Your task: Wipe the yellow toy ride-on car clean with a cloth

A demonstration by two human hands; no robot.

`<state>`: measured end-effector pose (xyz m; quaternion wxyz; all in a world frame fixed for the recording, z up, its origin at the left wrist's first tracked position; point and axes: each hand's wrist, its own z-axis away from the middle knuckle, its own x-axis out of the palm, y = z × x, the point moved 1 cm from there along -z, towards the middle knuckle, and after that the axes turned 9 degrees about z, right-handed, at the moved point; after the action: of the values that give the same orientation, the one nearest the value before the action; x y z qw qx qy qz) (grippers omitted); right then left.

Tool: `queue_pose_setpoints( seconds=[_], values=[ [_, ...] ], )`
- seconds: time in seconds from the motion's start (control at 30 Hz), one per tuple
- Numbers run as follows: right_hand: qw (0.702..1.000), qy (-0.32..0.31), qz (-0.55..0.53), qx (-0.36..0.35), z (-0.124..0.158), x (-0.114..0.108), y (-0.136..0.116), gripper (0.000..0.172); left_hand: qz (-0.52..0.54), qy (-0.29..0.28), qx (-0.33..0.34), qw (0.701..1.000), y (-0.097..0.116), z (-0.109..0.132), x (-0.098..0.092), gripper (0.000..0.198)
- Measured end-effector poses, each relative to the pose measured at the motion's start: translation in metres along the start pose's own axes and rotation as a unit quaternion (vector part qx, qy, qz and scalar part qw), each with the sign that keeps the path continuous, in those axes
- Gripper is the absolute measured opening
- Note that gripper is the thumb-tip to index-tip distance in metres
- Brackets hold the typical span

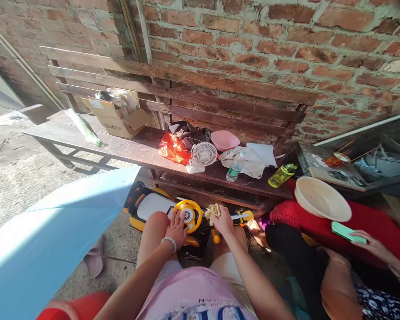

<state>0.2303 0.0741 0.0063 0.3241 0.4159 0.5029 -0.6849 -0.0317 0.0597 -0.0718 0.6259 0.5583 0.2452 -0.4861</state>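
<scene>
The left hand point(176, 229) lies flat and open on the toy car's yellow steering wheel point(190, 214), just past the knees. The right hand point(224, 221) grips a crumpled cloth point(214, 210) beside the wheel; wiping looks under way. Beyond, the desk point(133, 149) carries a small fan point(204, 154).

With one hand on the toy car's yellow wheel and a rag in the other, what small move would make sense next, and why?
Probably bring the right hand and its rag leftward onto the yellow wheel. The left hand already rests on the wheel's edge, and the rag sits bunched just beside it.
</scene>
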Motion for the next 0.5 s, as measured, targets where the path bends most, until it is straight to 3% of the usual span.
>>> queue_pose_setpoints(
  seconds=[0.27,0.5],
  values=[
    [0.990,-0.069,0.091,0.081,-0.033,-0.009,-0.012,0.030,-0.001,-0.008,-0.010,1.000,0.002,0.001,0.001,0.082],
    [0.990,0.001,0.139,0.020,-0.039,0.007,0.015,0.034,0.007,0.027,0.016,0.999,-0.005,0.000,0.007,0.087]
  ],
)
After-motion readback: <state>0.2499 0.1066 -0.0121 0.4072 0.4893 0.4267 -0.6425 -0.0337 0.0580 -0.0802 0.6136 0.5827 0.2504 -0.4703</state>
